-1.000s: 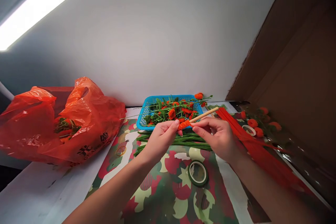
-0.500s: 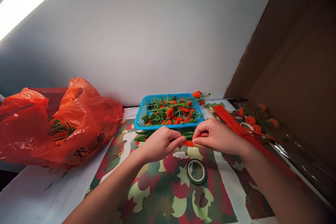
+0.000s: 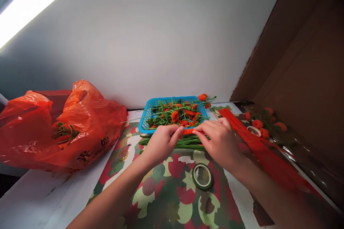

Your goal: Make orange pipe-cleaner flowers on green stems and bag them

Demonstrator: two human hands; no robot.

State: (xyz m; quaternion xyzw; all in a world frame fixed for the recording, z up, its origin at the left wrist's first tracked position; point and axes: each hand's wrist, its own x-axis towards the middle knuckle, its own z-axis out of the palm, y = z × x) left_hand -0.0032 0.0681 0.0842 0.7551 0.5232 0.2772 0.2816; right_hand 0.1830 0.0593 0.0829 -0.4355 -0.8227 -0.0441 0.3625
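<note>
Between my two hands is a short orange coiled pipe cleaner, held level just in front of the blue basket. My left hand pinches its left end between thumb and forefinger. My right hand has its fingertips closed on the right end. Right behind the coil, the blue basket is filled with orange fuzzy flowers and green stems. Under and beyond my hands lies a bundle of green pipe cleaners. A roll of dark green tape lies nearer to me on the patterned sheet.
At left stands a red plastic bag with flowers inside. To the right lie a bundle of red-orange pipe cleaners, a white-cored roll and more orange flowers. A cardboard panel rises on the right, a pale wall behind.
The wooden stick that ran from the coil under my right hand no longer shows there. Both hands have risen slightly toward the basket, and my right hand has turned palm down.
</note>
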